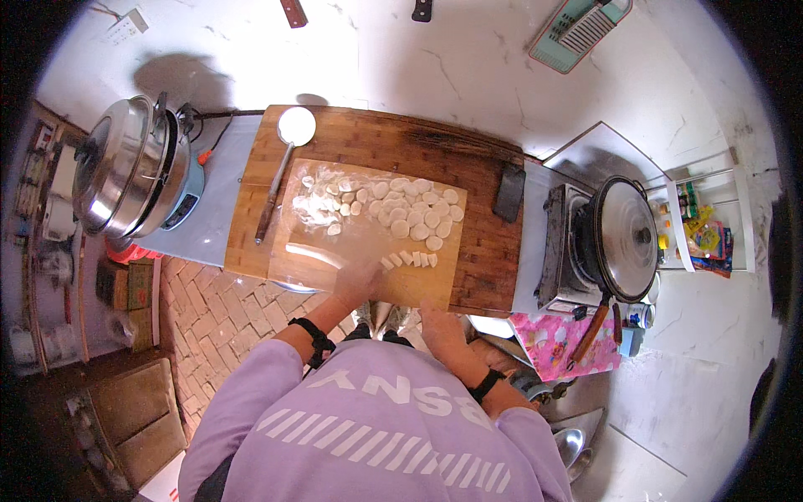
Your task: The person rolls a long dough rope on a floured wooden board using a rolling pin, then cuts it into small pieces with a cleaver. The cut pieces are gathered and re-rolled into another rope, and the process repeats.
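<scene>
My left hand [361, 276], blurred, is over the front of the light wooden dough board [417, 285], beside a short row of cut dough pieces [408, 259]. Whether it holds anything cannot be made out. At the board's front edge is my right hand [439, 323]; its fingertips are indistinct. Many flattened dough rounds [416, 218] crowd the back right of the board, some overlapping. Smaller dough pieces [345, 197] lie in loose flour [307, 207] on the left. A bright white streak [313, 253] near my left hand could be dough or glare.
Beneath lies a larger wooden board [364, 135], bearing a long-handled ladle-like utensil [276, 182] and a dark flat slab [509, 193]. A lidded steel pot [119, 169] stands left on an electric cooker [186, 204]. At right, a lidded wok [627, 238] sits on a gas stove [568, 245], handle jutting forward.
</scene>
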`<state>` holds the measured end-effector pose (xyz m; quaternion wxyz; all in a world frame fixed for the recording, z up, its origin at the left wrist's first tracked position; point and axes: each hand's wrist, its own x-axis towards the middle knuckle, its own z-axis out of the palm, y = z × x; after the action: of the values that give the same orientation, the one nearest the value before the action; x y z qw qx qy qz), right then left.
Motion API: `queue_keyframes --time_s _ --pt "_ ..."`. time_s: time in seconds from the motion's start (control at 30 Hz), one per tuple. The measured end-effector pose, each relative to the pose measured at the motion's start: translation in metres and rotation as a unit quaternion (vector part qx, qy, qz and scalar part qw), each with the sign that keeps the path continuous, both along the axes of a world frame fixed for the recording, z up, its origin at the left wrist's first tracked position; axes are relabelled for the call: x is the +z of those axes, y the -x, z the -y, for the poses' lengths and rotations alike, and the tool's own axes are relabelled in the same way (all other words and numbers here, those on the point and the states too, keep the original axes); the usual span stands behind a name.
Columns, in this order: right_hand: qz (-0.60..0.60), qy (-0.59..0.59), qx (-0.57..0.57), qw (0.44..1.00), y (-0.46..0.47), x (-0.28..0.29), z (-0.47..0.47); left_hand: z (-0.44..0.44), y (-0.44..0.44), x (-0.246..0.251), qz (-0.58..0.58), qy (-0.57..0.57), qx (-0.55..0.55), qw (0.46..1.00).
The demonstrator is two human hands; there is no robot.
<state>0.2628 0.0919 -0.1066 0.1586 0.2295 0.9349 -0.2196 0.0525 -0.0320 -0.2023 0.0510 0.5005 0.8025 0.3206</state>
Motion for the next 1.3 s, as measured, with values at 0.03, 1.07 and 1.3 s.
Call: queue_keyframes --time_s 0.03,1.07,1.3 --pt "-0.005 0.001 -0.005 1.0 0.002 0.0 0.001 -0.001 0.0 0.0 -0.005 -0.007 0.004 1.0" --pt "-0.081 -0.033 -0.041 0.995 0.026 -0.01 0.029 0.015 0.028 0.001 -0.06 0.0 -0.082 0.995" --pt "-0.063 -0.035 -0.065 0.995 0.038 -0.046 0.034 0.016 0.032 0.0 -0.064 -0.049 -0.093 0.992"
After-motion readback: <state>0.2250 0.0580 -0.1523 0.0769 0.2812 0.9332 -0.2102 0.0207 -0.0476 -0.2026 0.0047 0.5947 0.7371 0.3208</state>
